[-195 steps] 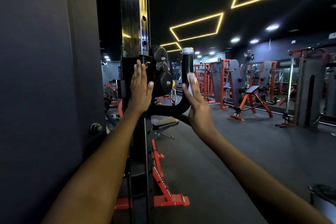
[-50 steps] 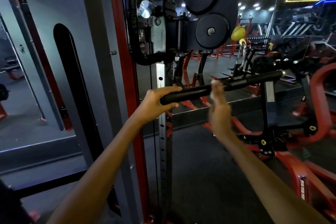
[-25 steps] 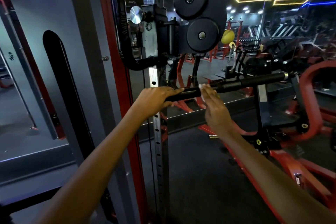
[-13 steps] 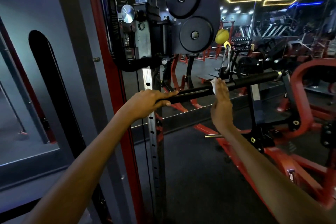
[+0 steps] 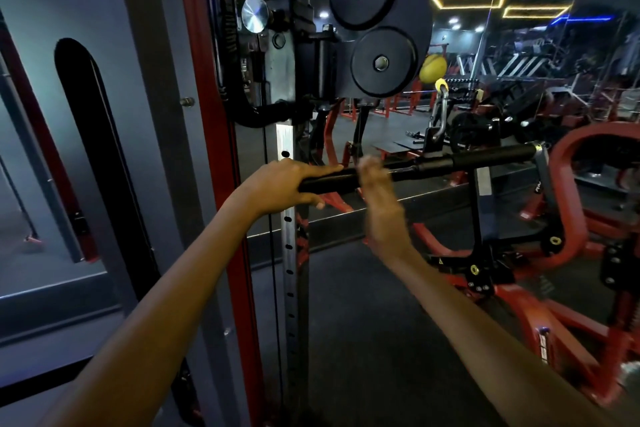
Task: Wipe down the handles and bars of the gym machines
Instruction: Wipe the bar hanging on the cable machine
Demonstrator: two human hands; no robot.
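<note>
Head view showed a dim gym. A black bar (image 5: 415,168) hung roughly level at chest height, clipped by a carabiner (image 5: 439,114) beneath a cable pulley (image 5: 379,19). The left hand (image 5: 282,185) gripped the bar's near end, fingers curled over it. The right hand (image 5: 379,199) sat against the bar just beside the left, blurred; whether it held a cloth or how its fingers lay could not be told. The bar looked rigid and fairly light, and hanging from one clip, it would likely swing, so steadying one end while wiping toward the far grip seemed sensible.
</note>
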